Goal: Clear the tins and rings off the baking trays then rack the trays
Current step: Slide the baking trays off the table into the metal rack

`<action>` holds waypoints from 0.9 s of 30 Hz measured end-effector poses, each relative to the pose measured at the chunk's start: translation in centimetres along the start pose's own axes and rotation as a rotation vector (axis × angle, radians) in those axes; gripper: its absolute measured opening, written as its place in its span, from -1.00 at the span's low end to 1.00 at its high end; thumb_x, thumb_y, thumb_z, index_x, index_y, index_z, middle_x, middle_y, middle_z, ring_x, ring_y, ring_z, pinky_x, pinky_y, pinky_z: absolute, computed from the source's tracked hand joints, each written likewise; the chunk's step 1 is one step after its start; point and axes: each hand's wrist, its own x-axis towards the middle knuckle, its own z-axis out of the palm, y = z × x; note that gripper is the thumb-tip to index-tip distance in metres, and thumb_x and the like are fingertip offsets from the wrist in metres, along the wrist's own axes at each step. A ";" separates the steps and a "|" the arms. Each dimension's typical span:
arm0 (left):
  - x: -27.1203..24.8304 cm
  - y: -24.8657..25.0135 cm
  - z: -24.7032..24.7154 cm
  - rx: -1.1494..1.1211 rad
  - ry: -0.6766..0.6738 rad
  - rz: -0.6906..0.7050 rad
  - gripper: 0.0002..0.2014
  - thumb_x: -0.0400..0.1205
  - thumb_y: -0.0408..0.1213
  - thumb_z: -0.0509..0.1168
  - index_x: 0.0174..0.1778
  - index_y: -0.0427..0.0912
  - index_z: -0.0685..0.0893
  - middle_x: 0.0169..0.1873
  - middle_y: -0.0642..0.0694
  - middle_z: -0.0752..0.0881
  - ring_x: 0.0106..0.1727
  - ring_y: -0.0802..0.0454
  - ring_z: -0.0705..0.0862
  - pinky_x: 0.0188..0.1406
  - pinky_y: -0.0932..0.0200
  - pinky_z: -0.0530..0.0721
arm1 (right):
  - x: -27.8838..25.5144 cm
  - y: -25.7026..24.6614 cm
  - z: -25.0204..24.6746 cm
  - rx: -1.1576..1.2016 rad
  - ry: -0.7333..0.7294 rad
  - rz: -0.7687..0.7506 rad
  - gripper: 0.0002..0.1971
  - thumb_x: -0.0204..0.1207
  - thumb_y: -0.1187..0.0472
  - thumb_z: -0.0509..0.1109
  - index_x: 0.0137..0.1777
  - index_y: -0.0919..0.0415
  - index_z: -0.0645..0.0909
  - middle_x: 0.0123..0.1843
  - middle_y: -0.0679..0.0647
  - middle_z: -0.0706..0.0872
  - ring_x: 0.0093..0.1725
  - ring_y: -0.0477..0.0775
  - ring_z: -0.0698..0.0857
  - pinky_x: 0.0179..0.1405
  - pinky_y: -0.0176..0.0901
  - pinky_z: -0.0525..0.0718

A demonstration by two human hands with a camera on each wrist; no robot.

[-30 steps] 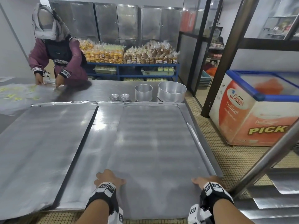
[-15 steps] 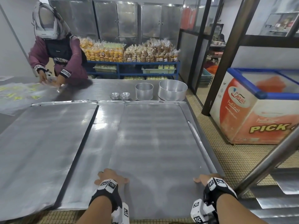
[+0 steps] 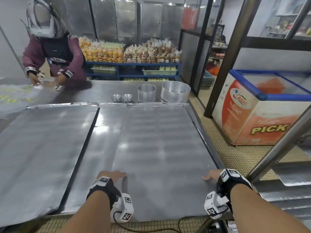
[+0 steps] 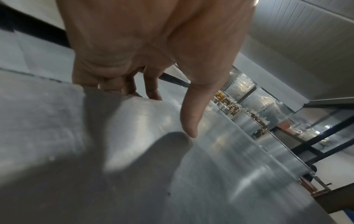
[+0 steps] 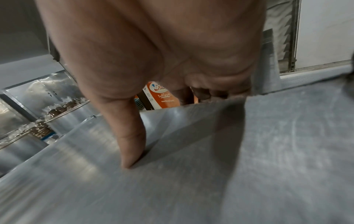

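The bare baking tray (image 3: 161,148) lies flat on the table (image 3: 104,91), its long axis running straight away from the person, and both hands are on its near end. The left hand (image 3: 111,175) grips the near left side: in the left wrist view its fingers (image 4: 151,91) curl over the edge while the thumb hangs just above the top face. The right hand (image 3: 212,175) pinches the near right side, thumb pressed on top, fingers tucked under the edge. Neither hand is nearer; the tray sits squarely between them. The rack (image 3: 286,179) stands just to the right of the right hand, so I judge the lift must swing that way.

The tins (image 3: 175,91) and rings (image 3: 146,93) stand on the table beyond the tray's far end, well away from both hands.

Compared with a second ago, the grip is unchanged and the tray seems drawn slightly toward the person.
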 end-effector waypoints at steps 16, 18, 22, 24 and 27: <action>1.3 -5.0 -3.5 0.353 -0.029 0.042 -0.54 0.63 -0.19 0.42 0.37 -0.40 0.63 0.19 -0.33 0.69 0.24 -0.25 0.69 -0.04 0.13 0.58 | -3.6 -0.9 8.4 0.084 -0.166 0.035 -0.24 0.49 -0.10 0.45 0.57 0.34 0.38 0.60 0.16 0.40 0.57 0.14 0.42 0.32 -0.31 0.39; 1.2 -4.6 -3.9 0.316 -0.004 0.086 -0.51 0.61 -0.20 0.44 0.41 -0.40 0.61 0.34 -0.35 0.67 0.37 -0.27 0.65 -0.09 0.17 0.59 | -3.1 -0.4 9.3 0.188 -0.126 0.090 0.03 0.17 -0.25 0.61 0.55 0.35 0.42 0.59 0.17 0.43 0.53 0.14 0.47 0.32 -0.30 0.42; 0.4 -4.2 -4.8 0.504 -0.046 0.144 -0.53 0.81 -0.01 0.04 0.60 -0.13 0.39 0.57 -0.18 0.47 0.56 -0.19 0.48 0.51 0.09 0.47 | -5.8 -1.4 8.7 0.182 -0.086 0.136 -0.30 0.55 -0.08 0.44 0.56 0.34 0.42 0.58 0.22 0.44 0.52 0.19 0.48 0.47 -0.17 0.42; 0.8 -4.4 -5.5 0.564 -0.064 0.172 -0.53 0.82 0.01 0.03 0.58 -0.15 0.41 0.55 -0.20 0.50 0.54 -0.19 0.50 0.51 0.09 0.46 | -7.0 -2.1 8.5 0.155 -0.081 0.127 -0.42 0.61 0.00 0.39 0.53 0.31 0.46 0.52 0.20 0.49 0.49 0.18 0.50 0.43 -0.22 0.43; 1.1 -4.4 -7.1 0.637 -0.089 0.226 -0.52 0.78 0.06 0.09 0.54 -0.13 0.46 0.52 -0.16 0.54 0.52 -0.19 0.54 0.49 0.08 0.48 | -8.1 -3.4 9.4 0.092 -0.071 0.064 -0.75 0.66 0.15 0.33 0.26 0.05 0.75 0.37 0.06 0.56 0.48 0.07 0.49 0.30 -0.35 0.39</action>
